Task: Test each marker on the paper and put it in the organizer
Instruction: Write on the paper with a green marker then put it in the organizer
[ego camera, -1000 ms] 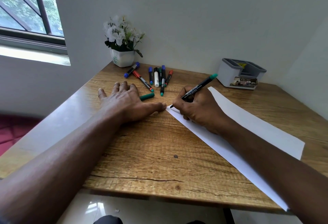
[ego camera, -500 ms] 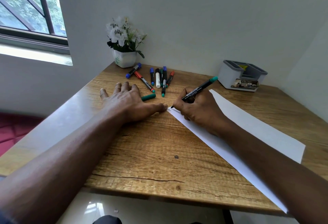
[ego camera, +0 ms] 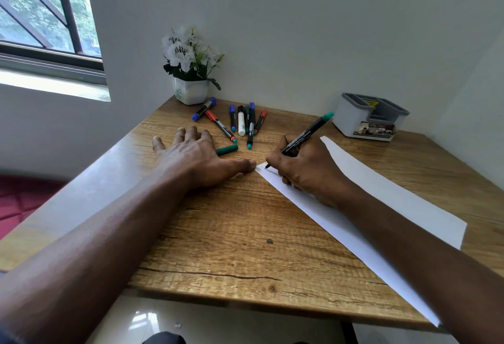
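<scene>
My right hand (ego camera: 305,171) grips a black marker with a green end (ego camera: 308,133), its tip touching the near-left corner of the white paper (ego camera: 387,201). My left hand (ego camera: 196,161) lies flat on the wooden table, thumb stretched to the paper's corner. A green cap (ego camera: 227,149) lies just beyond my left hand. Several capped markers (ego camera: 242,122) in blue, red, green and white lie in a loose group near the back of the table. The grey organizer (ego camera: 354,114) stands at the back right, its compartments showing no markers.
A white pot of white flowers (ego camera: 191,90) stands in the back left corner against the wall. The table (ego camera: 218,234) meets walls at the back and right; a window is at the upper left. A crack runs along the table's front edge.
The marker tip has shifted slightly on the paper's corner, where faint marks now show. My left hand has stayed flat in place.
</scene>
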The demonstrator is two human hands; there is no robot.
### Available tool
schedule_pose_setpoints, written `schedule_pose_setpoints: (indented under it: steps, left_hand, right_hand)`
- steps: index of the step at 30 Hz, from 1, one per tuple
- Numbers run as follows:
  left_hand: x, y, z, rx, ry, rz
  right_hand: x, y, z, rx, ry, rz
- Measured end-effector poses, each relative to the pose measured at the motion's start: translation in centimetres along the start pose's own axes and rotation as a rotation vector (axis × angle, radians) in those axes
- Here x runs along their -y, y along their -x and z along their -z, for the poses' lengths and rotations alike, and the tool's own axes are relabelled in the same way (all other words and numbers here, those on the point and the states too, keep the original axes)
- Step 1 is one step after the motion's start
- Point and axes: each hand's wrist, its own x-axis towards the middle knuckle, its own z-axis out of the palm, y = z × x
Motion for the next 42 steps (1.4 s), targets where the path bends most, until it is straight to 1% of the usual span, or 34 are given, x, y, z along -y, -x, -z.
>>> schedule_pose_setpoints:
  steps: [4, 11, 17, 23, 30, 34, 40, 42]
  left_hand:
    - [0.06, 0.12, 0.01, -0.01, 0.004, -0.001]
    - [0.1, 0.16, 0.07, -0.004, 0.007, 0.001]
    - [-0.05, 0.29, 0.19, 0.001, 0.011, -0.001]
    - [-0.08, 0.41, 0.24, 0.002, 0.016, 0.001]
    - [-0.07, 0.31, 0.24, 0.006, 0.01, 0.002]
    - [-0.05, 0.39, 0.28, 0.006, 0.02, 0.002]
    - [-0.06, 0.48, 0.27, 0.003, 0.033, 0.002]
    - [-0.07, 0.5, 0.32, 0.002, 0.044, 0.004]
  right_hand:
    - [0.03, 0.05, -0.1, -0.008, 0.007, 0.013]
    - [0.12, 0.06, -0.1, -0.016, -0.019, -0.025]
    - [-0.21, 0.01, -0.38, -0.119, 0.006, -0.022]
    - [-0.08, -0.04, -0.38, -0.086, 0.058, -0.005]
    - [0.08, 0.13, -0.19, -0.064, 0.012, -0.051]
    - [0.2, 0.03, -0.29, -0.092, 0.038, -0.052]
    - [0.08, 0.2, -0.38, -0.107, -0.027, -0.099]
    - [0.08, 0.1, -0.26, -0.119, -0.09, -0.132]
